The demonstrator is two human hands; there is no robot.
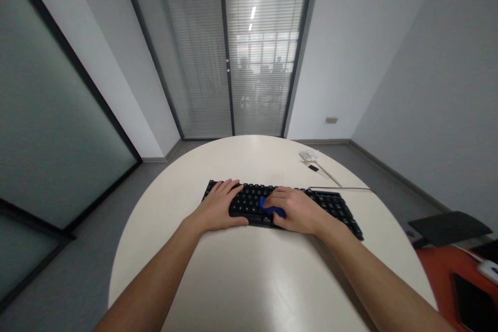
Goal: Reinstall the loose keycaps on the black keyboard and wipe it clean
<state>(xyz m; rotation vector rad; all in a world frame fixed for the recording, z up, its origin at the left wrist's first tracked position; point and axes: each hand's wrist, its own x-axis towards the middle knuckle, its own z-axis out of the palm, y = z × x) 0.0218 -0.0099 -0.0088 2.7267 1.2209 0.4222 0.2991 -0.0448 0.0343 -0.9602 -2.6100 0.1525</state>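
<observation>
A black keyboard point(252, 199) lies across the middle of the round white table. My left hand point(221, 205) rests flat over its left end, fingers stretched across the keys and thumb along the front edge. Over the keys right of the middle, my right hand point(293, 210) is closed on a small blue lump point(268, 206), pressed against the keyboard. Whether the lump is cloth or putty I cannot tell, since the fingers partly cover it. The number pad point(334, 205) shows to the right of that hand.
A thin dark cable point(350, 188) runs from the keyboard over the right edge of the white table point(218, 280). Further back lie a crumpled whitish item point(309, 155), a thin pale stick point(329, 174) and a small black piece point(313, 168). A red-orange seat point(439, 270) stands at right.
</observation>
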